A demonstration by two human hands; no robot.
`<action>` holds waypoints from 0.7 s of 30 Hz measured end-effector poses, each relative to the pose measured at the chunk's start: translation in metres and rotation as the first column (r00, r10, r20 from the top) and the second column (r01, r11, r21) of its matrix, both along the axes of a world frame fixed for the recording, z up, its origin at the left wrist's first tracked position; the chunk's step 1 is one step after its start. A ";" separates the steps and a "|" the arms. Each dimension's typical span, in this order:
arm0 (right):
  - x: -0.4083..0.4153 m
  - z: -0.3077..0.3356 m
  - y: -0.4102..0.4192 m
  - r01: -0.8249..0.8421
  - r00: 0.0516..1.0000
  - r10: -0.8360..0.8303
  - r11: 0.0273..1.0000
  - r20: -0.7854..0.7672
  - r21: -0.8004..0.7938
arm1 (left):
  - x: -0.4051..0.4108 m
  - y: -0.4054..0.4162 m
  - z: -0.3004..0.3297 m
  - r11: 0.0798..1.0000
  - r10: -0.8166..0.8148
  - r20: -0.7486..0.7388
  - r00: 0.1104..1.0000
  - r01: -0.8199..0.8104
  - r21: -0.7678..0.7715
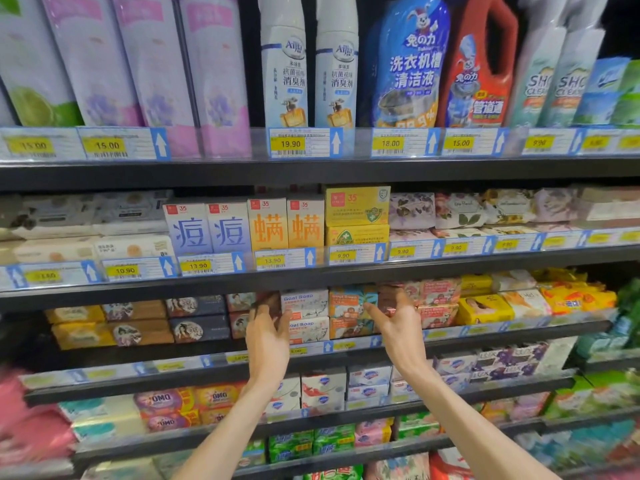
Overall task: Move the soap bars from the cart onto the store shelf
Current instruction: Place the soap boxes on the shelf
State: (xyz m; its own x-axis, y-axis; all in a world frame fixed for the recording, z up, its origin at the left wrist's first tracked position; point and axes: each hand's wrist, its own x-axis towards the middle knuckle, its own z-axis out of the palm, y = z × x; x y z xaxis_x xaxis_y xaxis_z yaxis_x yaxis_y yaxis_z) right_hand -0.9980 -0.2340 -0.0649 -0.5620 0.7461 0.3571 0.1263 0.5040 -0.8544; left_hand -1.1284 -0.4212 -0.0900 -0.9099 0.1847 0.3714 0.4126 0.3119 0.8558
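Observation:
Both of my hands reach into the third shelf (346, 346), where stacked soap bars stand. My left hand (268, 337) grips a dark brown soap bar (270, 300) at the left end of the white Goat Soap boxes (304, 304). My right hand (398, 323) holds a reddish-brown soap bar (390, 297) just right of the orange Goat Soap boxes (351, 306). Both bars sit at the shelf's front, level with the top row. The cart is out of view.
The shelf above (322, 271) holds boxed soaps behind price tags, close over my fingers. Yellow soap packs (485, 308) lie to the right, dark illustrated boxes (199, 318) to the left. Lower shelves carry more soap packs under my forearms.

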 end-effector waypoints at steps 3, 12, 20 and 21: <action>-0.001 -0.003 0.001 0.005 1.000 -0.006 1.000 0.017 0.023 | -0.002 0.000 -0.004 1.000 -0.002 0.008 1.000 0.002 0.012; -0.012 -0.008 0.002 0.030 0.999 -0.029 0.998 -0.014 0.049 | -0.007 0.001 -0.014 1.000 -0.005 0.023 1.000 0.004 0.029; -0.015 -0.013 0.006 0.035 0.998 -0.032 0.998 -0.048 0.059 | -0.004 0.005 -0.009 1.000 0.004 -0.047 0.999 -0.002 0.028; -0.016 -0.014 0.006 0.025 0.998 -0.022 0.998 -0.061 0.049 | -0.003 0.005 -0.008 1.000 0.008 -0.053 0.999 -0.006 0.028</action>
